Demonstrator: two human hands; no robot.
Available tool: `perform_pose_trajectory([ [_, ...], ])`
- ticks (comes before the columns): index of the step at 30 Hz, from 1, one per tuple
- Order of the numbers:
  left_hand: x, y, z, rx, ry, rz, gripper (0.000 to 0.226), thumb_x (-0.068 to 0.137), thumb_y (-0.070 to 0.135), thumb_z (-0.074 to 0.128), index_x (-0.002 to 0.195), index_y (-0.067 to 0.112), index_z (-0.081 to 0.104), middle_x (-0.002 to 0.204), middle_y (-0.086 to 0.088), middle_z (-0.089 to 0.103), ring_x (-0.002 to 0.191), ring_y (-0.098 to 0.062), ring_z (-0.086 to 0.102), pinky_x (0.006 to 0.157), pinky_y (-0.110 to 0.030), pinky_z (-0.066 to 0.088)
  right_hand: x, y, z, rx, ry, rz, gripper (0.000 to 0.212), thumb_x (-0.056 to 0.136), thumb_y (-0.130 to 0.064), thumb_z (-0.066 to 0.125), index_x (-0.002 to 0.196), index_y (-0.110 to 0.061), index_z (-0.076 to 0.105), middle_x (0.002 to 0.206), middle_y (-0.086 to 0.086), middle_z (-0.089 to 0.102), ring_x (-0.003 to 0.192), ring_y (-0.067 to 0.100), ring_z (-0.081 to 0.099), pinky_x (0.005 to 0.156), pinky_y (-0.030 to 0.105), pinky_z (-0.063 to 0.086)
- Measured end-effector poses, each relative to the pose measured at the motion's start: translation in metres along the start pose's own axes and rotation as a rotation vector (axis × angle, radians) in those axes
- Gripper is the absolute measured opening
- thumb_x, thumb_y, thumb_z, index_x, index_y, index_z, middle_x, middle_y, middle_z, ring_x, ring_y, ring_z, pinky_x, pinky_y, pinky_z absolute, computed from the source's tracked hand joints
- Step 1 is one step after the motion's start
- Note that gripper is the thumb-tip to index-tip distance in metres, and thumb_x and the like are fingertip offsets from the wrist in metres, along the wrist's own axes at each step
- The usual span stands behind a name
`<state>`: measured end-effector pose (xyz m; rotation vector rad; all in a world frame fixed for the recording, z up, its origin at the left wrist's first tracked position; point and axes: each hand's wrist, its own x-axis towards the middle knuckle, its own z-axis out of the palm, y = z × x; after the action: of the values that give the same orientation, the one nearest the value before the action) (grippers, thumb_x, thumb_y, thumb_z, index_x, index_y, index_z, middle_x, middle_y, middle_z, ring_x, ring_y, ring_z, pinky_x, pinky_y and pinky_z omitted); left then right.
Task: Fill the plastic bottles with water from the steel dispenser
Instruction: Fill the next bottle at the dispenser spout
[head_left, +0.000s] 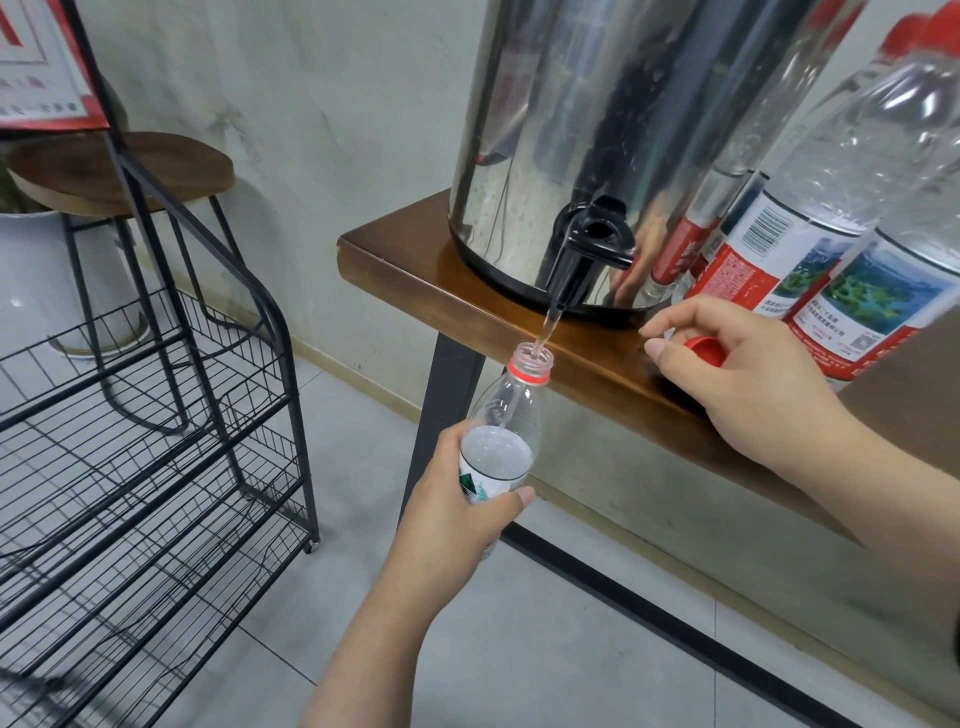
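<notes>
The bottle (501, 431) sits in the left hand (457, 514), fingers wrapped round its lower half, neck tilted up and a bit right so the mouth lines up right under the tap (587, 254). The stream is going in, and water looks about up to the shoulder. The right hand (748, 379) is up on the table edge (467, 306), just right of the mouth, loosely curled over the red cap (705, 349). I'd guess it's the nearer one for shutting the tap, then capping.

wooden table (467, 291), steel dispenser (597, 130) on it, labelled bottles (810, 228) beside
</notes>
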<state>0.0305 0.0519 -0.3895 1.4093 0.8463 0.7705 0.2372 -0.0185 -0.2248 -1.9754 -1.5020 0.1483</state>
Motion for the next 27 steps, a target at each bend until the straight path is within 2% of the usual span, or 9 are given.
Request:
perform_pose_trajectory([
  [8, 0.0013, -0.0020, 0.0003, -0.008, 0.000, 0.005, 0.060, 0.081, 0.029, 0.083, 0.124, 0.049, 0.049, 0.104, 0.018, 0.066, 0.091, -0.007, 0.065, 0.066, -0.014, 0.051, 0.0004, -0.0010, 0.0007, 0.009, 0.005, -0.001, 0.002, 0.094, -0.036, 0.066, 0.093, -0.038, 0.067, 0.078, -0.016, 0.066, 0.075, 0.002, 0.059, 0.068, 0.023, 0.041],
  [13, 0.0015, -0.0019, 0.0005, -0.001, 0.000, 0.012, 0.061, 0.081, 0.029, 0.083, 0.127, 0.047, 0.048, 0.109, 0.019, 0.066, 0.097, -0.002, 0.064, 0.070, -0.007, 0.048, 0.0001, 0.0000, -0.0001, 0.012, 0.001, 0.005, 0.002, 0.093, -0.038, 0.065, 0.094, -0.038, 0.067, 0.079, -0.016, 0.066, 0.077, 0.003, 0.060, 0.069, 0.025, 0.042],
  [16, 0.0020, -0.0037, 0.0006, -0.008, -0.005, 0.011, 0.060, 0.081, 0.029, 0.083, 0.126, 0.048, 0.048, 0.107, 0.017, 0.066, 0.092, -0.009, 0.065, 0.068, -0.013, 0.050, 0.0002, -0.0002, 0.0000, 0.010, 0.000, 0.008, 0.002, 0.093, -0.038, 0.065, 0.094, -0.039, 0.067, 0.079, -0.017, 0.065, 0.077, 0.002, 0.060, 0.069, 0.024, 0.041],
  [27, 0.0028, -0.0058, 0.0014, -0.021, 0.005, 0.009, 0.060, 0.081, 0.028, 0.084, 0.125, 0.048, 0.049, 0.106, 0.019, 0.066, 0.089, -0.006, 0.064, 0.066, -0.012, 0.050, 0.0001, -0.0014, 0.0011, 0.009, 0.008, 0.001, 0.003, 0.093, -0.035, 0.066, 0.092, -0.038, 0.067, 0.076, -0.019, 0.065, 0.073, 0.000, 0.058, 0.067, 0.021, 0.039],
])
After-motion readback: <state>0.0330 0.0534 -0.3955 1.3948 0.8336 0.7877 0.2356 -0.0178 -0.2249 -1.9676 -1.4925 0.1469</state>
